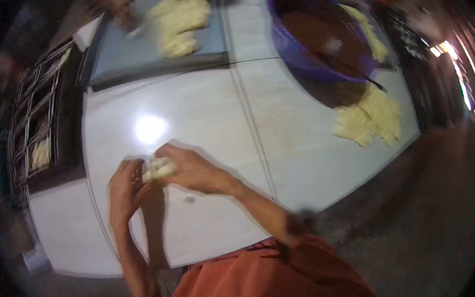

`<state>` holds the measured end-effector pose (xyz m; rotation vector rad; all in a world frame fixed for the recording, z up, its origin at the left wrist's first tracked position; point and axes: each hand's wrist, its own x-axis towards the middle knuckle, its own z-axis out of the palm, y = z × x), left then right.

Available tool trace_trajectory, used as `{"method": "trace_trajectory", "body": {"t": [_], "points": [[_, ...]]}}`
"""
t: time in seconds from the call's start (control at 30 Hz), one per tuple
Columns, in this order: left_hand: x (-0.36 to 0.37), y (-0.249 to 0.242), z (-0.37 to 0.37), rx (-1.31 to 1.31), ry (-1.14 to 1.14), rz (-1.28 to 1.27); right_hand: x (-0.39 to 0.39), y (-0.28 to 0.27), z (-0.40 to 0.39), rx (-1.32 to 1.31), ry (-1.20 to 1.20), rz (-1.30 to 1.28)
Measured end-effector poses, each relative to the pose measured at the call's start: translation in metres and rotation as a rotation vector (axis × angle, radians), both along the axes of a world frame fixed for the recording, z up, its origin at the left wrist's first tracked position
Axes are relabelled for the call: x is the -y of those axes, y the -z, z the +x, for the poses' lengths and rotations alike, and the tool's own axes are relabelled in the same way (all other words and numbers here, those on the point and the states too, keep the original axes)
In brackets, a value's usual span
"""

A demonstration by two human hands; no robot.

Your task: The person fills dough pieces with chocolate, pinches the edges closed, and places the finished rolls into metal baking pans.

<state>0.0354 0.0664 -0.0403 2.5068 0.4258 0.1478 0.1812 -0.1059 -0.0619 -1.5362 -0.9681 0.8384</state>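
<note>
A small piece of pale yellow dough (159,171) is between my two hands, low over the white tabletop (196,112). My left hand (125,189) grips its left side with bent fingers. From the right, my right hand (194,170) closes on the same piece, its fingertips meeting those of the left. Part of the dough is hidden behind the fingers, and motion blurs the fingertips.
A purple basin (294,63) of brown filling, with a dark handle, stands at the back right. Flattened dough (371,117) lies beside it. Far left, another person's hand (112,4) is near dough (183,18) on a grey board (133,56). A dark rack (42,111) stands left.
</note>
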Motion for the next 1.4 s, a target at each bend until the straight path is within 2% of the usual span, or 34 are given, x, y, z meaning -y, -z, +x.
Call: {"method": "trace_trajectory", "body": {"t": [0.03,0.07,0.1,0.17,0.23,0.27,0.3,0.33,0.37,0.4,0.43,0.47,0.53,0.57,0.6,0.63,0.67,0.7,0.77,0.8,0.87,0.9,0.97,1.0,1.03,1.07,1.1,1.13,1.23,1.3,1.33,1.37,1.4], "points": [[-0.002,0.002,0.000,-0.051,0.008,-0.039,-0.002,0.005,-0.007,0.067,0.031,-0.040],[-0.004,0.017,0.001,-0.109,0.014,0.034,-0.012,0.038,-0.009,0.539,-0.049,0.071],[-0.019,0.038,-0.007,0.017,0.114,-0.111,-0.009,0.042,-0.014,0.578,0.024,0.038],[-0.022,0.041,-0.016,-0.195,-0.056,-0.239,-0.001,0.036,-0.021,0.547,-0.067,0.035],[-0.014,0.041,-0.022,0.036,0.052,-0.227,0.034,0.022,-0.008,0.400,0.026,0.033],[-0.021,0.051,-0.028,0.026,-0.034,-0.227,0.049,0.045,0.004,0.500,0.139,0.077],[-0.028,0.057,-0.027,0.015,-0.123,-0.227,0.086,0.029,0.021,0.523,0.284,-0.003],[-0.021,0.035,-0.027,-0.059,-0.068,-0.023,0.126,0.020,0.044,0.422,0.383,-0.077],[-0.009,0.007,-0.028,-0.129,-0.019,0.183,0.176,-0.019,0.060,0.348,0.555,-0.305],[-0.001,-0.001,-0.024,-0.118,0.000,0.186,0.217,0.015,0.081,0.512,0.800,-0.209],[0.005,-0.004,-0.021,-0.090,-0.046,0.200,0.257,0.013,0.093,0.285,1.155,-0.203],[0.010,-0.006,-0.016,-0.064,-0.094,0.214,0.311,-0.004,0.111,0.451,1.320,-0.609],[0.023,-0.008,-0.003,-0.014,0.012,0.277,0.417,0.033,0.151,0.447,1.679,-0.447],[0.033,-0.010,0.006,0.021,0.067,0.267,0.468,0.034,0.168,0.656,1.761,-0.605],[0.043,-0.013,0.017,-0.029,0.057,0.180,0.502,0.029,0.183,0.707,1.826,-0.817],[0.053,-0.016,0.025,-0.078,0.045,0.097,0.551,0.043,0.201,0.513,1.801,-0.825],[0.059,-0.003,0.035,0.036,0.128,0.062,0.574,0.054,0.212,0.700,1.917,-0.855],[0.082,-0.021,0.052,-0.063,0.082,0.089,0.596,0.068,0.224,0.689,1.919,-0.853],[0.105,-0.031,0.073,-0.027,0.143,0.041,0.633,0.085,0.247,0.880,1.934,-1.007],[0.112,-0.031,0.083,-0.089,0.130,0.090,0.640,0.081,0.253,0.872,1.936,-1.008],[0.127,-0.032,0.102,-0.213,0.098,0.136,0.654,0.077,0.259,0.667,1.748,-0.908],[0.130,-0.029,0.105,-0.220,0.103,0.138,0.658,0.076,0.259,0.659,1.748,-0.914],[0.133,-0.021,0.110,-0.061,0.237,0.148,0.663,0.076,0.254,0.443,1.806,-0.707],[0.142,-0.027,0.115,-0.081,0.215,0.134,0.650,0.055,0.239,0.293,1.847,-0.564],[0.143,-0.029,0.116,-0.083,0.215,0.132,0.645,0.060,0.226,0.294,1.846,-0.566],[0.143,-0.029,0.116,-0.089,0.217,0.132,0.640,0.066,0.213,0.262,1.918,0.062],[0.143,-0.028,0.115,-0.096,0.219,0.133,0.636,0.072,0.203,0.212,1.883,0.693],[0.142,-0.027,0.113,-0.090,0.228,0.160,0.637,0.075,0.195,0.208,1.882,0.692],[0.142,-0.027,0.112,-0.115,0.228,0.176,0.644,0.078,0.187,0.283,1.782,0.557],[0.144,-0.026,0.112,-0.113,0.232,0.177,0.637,0.054,0.209,0.038,1.898,-0.203],[0.145,-0.025,0.112,-0.113,0.232,0.164,0.625,0.039,0.216,0.034,1.832,-0.526],[0.147,-0.026,0.112,-0.112,0.231,0.152,0.630,0.043,0.224,0.033,1.830,-0.526],[0.152,-0.030,0.115,-0.143,0.228,0.144,0.635,0.050,0.235,0.272,1.697,-0.760]]}}
